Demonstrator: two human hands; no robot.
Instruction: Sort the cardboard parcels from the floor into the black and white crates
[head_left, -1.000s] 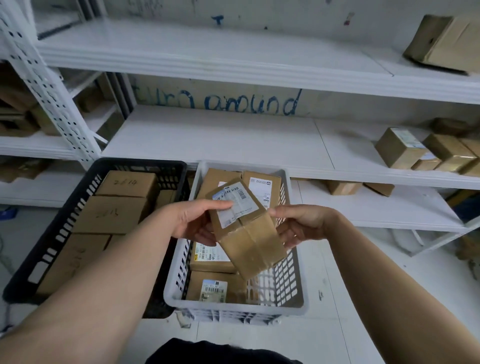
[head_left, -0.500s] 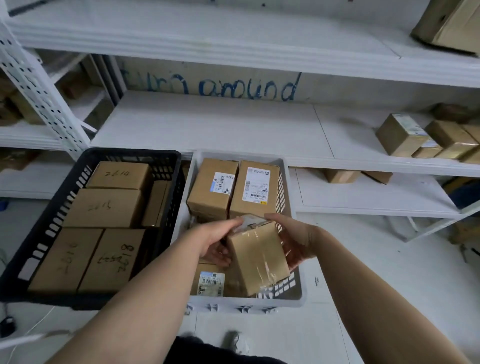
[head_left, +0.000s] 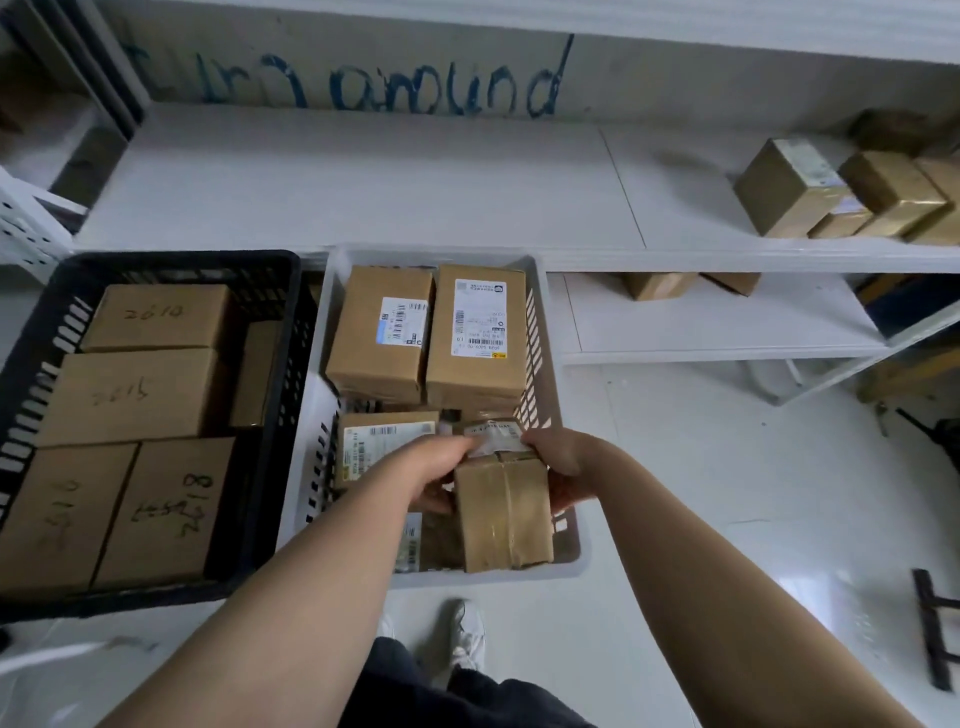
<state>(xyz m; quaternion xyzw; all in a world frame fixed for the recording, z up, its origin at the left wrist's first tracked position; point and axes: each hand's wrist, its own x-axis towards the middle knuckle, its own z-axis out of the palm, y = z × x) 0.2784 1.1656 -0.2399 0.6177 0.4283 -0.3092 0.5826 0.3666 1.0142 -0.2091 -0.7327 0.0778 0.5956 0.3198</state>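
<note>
White metal shelving, blue scrawl on wall, glossy white floor

White shelving — blue writing on its back wall.

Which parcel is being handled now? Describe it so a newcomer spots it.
Find the white crate, right of the black crate. In its near right corner, the left hand and right hand grip the taped parcel. Unlike its neighbours with printed labels up, it shows a glossy taped brown face.
</note>
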